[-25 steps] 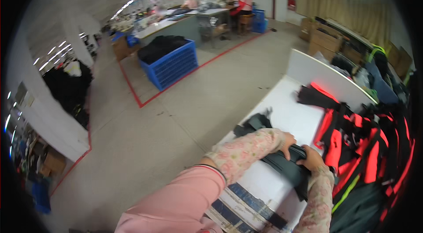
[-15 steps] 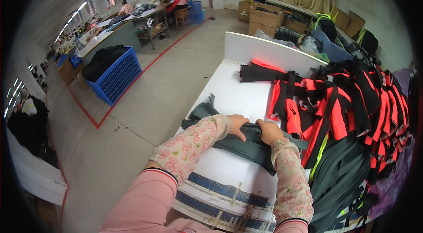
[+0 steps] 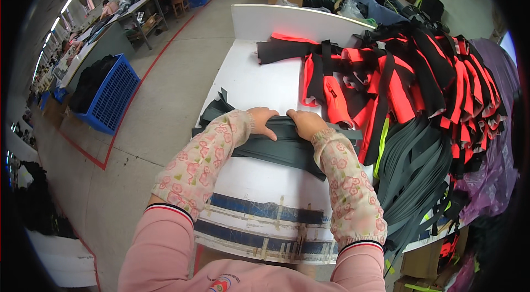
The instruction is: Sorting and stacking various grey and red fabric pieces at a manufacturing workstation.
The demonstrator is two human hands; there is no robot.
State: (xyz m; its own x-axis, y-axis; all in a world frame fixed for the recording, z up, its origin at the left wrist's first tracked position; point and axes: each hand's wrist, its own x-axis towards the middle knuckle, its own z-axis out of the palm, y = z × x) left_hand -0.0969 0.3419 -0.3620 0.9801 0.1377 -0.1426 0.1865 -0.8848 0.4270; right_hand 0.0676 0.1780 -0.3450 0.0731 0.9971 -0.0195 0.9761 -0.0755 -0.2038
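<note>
A flat bundle of dark grey-green fabric strips [image 3: 279,151] lies across the white table [image 3: 243,71] in front of me. My left hand [image 3: 261,122] grips its far edge, thumb on top and the other fingers partly hidden. Close to its right, my right hand [image 3: 307,125] is closed on the same bundle, fingers curled over the far side. The strips' left ends fan out beyond my left forearm, and one strip pokes out past my right wrist. Floral sleeve covers are on both forearms.
Black and bright red fabric pieces [image 3: 386,82] are heaped on the table's right. More long grey-green strips [image 3: 414,165] hang near its right edge. A low white board [image 3: 298,21] borders the far side. A blue crate [image 3: 110,96] of dark cloth stands on the floor at left.
The view has shifted, so the table and crate sit further left and higher in the picture. Both hands keep their grip on the strips, with little change in their pose.
</note>
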